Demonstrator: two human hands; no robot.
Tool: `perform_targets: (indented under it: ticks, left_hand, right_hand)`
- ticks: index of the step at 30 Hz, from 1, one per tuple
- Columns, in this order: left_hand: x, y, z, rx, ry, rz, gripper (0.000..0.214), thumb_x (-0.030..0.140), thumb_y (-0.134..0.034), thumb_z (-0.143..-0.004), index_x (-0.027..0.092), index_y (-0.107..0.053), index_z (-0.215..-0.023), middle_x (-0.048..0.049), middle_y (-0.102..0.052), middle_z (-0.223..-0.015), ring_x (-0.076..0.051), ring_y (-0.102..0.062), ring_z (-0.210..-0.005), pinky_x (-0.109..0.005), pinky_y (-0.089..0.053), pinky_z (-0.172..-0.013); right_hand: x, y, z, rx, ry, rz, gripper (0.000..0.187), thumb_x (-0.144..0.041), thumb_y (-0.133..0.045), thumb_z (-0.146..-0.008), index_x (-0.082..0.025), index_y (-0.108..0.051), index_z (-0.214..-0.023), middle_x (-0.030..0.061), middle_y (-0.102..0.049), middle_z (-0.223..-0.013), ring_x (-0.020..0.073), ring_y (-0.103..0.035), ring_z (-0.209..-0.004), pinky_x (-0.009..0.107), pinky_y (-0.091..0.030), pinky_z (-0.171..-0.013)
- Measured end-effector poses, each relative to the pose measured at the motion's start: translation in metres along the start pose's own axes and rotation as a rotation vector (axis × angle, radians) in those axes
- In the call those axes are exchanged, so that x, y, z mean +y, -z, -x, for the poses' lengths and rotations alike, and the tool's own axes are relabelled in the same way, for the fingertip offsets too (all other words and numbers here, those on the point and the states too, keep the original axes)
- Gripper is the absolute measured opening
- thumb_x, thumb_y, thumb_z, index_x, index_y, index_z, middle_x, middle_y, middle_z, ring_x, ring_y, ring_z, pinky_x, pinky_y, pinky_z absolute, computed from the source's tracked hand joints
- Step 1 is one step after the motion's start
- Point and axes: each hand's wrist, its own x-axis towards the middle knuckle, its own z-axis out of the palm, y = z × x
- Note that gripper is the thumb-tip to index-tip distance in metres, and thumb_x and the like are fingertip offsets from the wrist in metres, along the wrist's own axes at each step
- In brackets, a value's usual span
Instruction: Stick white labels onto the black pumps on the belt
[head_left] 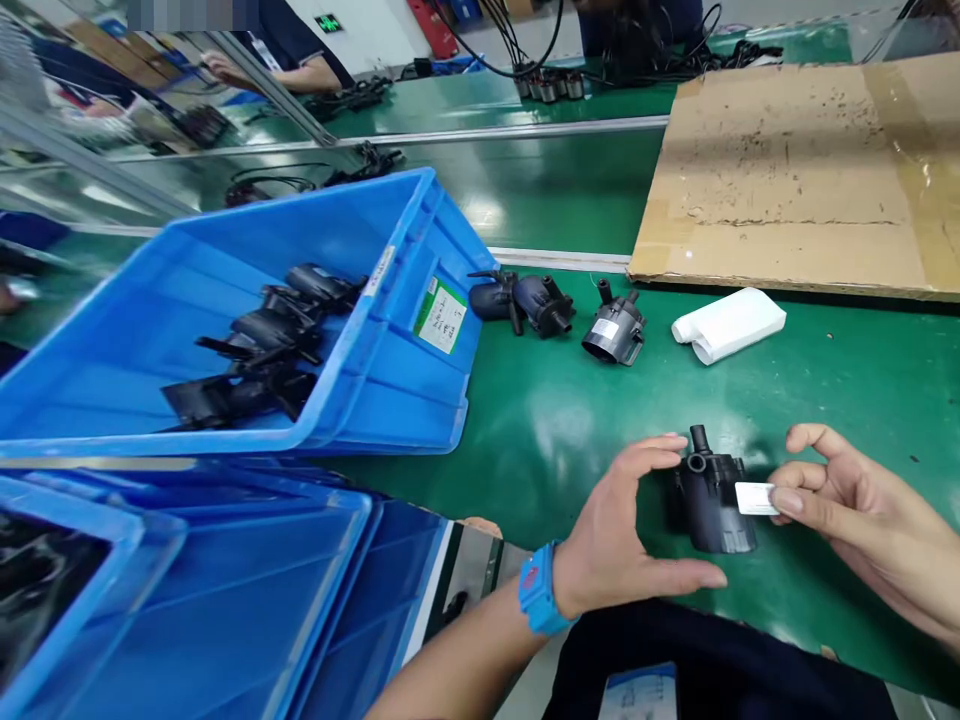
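Observation:
A small black pump (712, 500) with a short nozzle on top lies on the green bench between my hands. My left hand (626, 530), a blue watch on its wrist, curls round the pump's left side with fingers and thumb touching it. My right hand (840, 510) pinches a small white label (754, 498) and presses it against the pump's right side. Two dark pumps (525, 300) and a grey-labelled one (615, 330) lie farther back on the bench.
A tilted blue bin (360, 400) at left holds several black pumps (262, 340). More blue bins (225, 580) stand at the near left. A white label roll (727, 322) lies beside a cardboard sheet (795, 170). Another person's arm (292, 70) is at the far bench.

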Motion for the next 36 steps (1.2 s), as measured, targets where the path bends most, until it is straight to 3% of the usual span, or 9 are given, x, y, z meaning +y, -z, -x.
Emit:
perform_targets:
  ticks: [3,10,17,27,36]
  left_hand:
    - [-0.004,-0.010,0.008,-0.019,-0.029,0.022,0.070,0.045,-0.086,-0.075,0.025,-0.044,-0.127,-0.0172,-0.058,-0.139,-0.032,-0.060,-0.131,-0.051,-0.053,-0.105]
    - [-0.012,-0.011,0.009,-0.020,-0.141,-0.027,0.049,0.045,-0.082,-0.079,0.025,-0.053,-0.113,-0.0134,-0.057,-0.143,-0.028,-0.060,-0.131,-0.044,-0.055,-0.103]
    - [-0.009,-0.010,0.012,-0.057,-0.112,-0.093,0.034,0.043,-0.077,-0.084,0.024,-0.062,-0.107,-0.0123,-0.050,-0.150,-0.027,-0.060,-0.130,-0.041,-0.056,-0.104]
    - [-0.010,-0.009,0.014,-0.090,-0.073,-0.125,0.030,0.048,-0.072,-0.088,0.024,-0.071,-0.106,-0.0112,-0.049,-0.152,-0.027,-0.060,-0.130,-0.042,-0.056,-0.105]
    - [-0.010,-0.007,0.013,-0.077,-0.141,-0.119,0.026,0.039,-0.077,-0.085,0.019,-0.074,-0.102,-0.0156,-0.049,-0.149,-0.029,-0.059,-0.131,-0.041,-0.057,-0.104]
  right_hand:
    - [0.000,-0.006,-0.001,0.000,-0.033,-0.006,0.054,-0.049,-0.084,-0.082,-0.029,-0.041,-0.108,-0.0046,-0.062,-0.074,0.0143,-0.048,-0.073,0.024,-0.040,-0.071]
    - [0.006,-0.014,-0.003,-0.031,-0.059,0.022,0.054,-0.046,-0.084,-0.082,-0.029,-0.040,-0.108,-0.0060,-0.064,-0.073,0.0142,-0.050,-0.071,0.027,-0.038,-0.071]
    - [0.012,-0.014,-0.006,-0.052,-0.038,0.054,0.051,-0.045,-0.083,-0.084,-0.027,-0.040,-0.105,-0.0062,-0.062,-0.072,0.0142,-0.050,-0.069,0.026,-0.038,-0.067]
    - [0.014,-0.012,-0.005,-0.060,-0.027,0.071,0.047,-0.044,-0.081,-0.087,-0.027,-0.039,-0.102,-0.0067,-0.061,-0.072,0.0125,-0.049,-0.066,0.024,-0.040,-0.065]
    - [0.018,-0.014,-0.005,-0.051,0.000,0.068,0.050,-0.042,-0.084,-0.084,-0.027,-0.039,-0.101,-0.0073,-0.059,-0.072,0.0119,-0.049,-0.064,0.022,-0.040,-0.062]
